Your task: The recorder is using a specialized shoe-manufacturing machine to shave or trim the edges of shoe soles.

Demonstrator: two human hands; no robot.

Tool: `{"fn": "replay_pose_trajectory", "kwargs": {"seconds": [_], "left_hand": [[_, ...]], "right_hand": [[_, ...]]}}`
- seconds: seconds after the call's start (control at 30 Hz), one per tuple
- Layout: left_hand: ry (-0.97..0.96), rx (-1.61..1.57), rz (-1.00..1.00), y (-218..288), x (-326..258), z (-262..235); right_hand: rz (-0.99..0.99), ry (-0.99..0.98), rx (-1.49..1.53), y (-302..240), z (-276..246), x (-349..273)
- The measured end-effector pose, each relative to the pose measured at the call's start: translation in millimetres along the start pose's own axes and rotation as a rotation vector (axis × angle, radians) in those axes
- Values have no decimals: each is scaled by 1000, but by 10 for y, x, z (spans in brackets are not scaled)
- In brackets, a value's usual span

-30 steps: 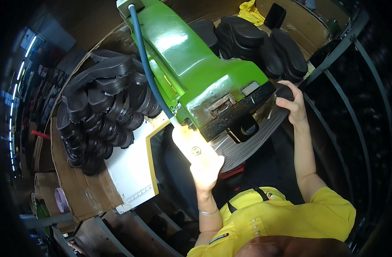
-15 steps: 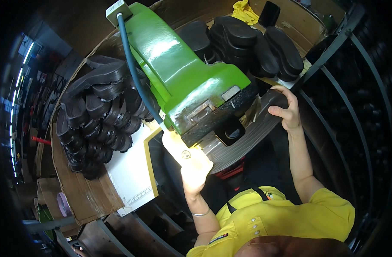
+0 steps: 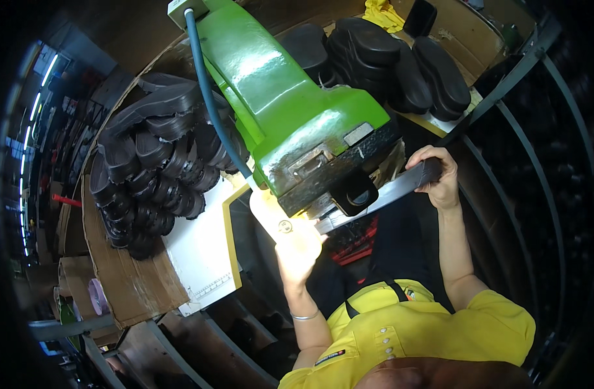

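Note:
A dark shoe sole lies under the head of the green machine, its edge turned toward me. My right hand is closed round the sole's right end, the thumb below and the fingers curled over the top. At the other end, my left hand grips the sole beside the machine's lower left corner. Bright lamp light washes out that hand, and its fingertips are partly hidden. A black bracket with a round opening hangs from the machine head in front of the sole, covering part of it.
Dark soles with ragged edges are piled on the left, over cardboard and a white board. Several more soles stand behind the machine. A blue cable runs down its side. Metal bars rise at right.
The sole has tilted: its broad ribbed side faced me before, and now a narrow edge shows. My right hand has moved slightly down and now wraps round the end.

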State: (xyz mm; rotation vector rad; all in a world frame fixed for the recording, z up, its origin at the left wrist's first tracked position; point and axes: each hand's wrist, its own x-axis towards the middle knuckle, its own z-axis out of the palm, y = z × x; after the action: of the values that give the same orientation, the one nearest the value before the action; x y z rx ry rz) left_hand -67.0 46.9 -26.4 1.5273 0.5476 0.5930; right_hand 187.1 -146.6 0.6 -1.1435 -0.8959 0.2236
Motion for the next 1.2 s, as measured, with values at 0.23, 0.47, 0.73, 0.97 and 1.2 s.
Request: {"fn": "replay_pose_trajectory", "kwargs": {"seconds": [0.23,0.47,0.73,0.97,1.2], "left_hand": [[239,637,365,178,118,413],[215,581,379,207,347,378],[159,345,294,134,300,202],[289,197,207,253,74,116],[276,547,332,346,81,343]], "right_hand": [[129,127,191,-45,-133,102],[230,192,86,-195,-108,200],[308,183,-18,-516,230,278],[254,-3,-85,-449,459,373],[232,74,19,-258,45,303]]}}
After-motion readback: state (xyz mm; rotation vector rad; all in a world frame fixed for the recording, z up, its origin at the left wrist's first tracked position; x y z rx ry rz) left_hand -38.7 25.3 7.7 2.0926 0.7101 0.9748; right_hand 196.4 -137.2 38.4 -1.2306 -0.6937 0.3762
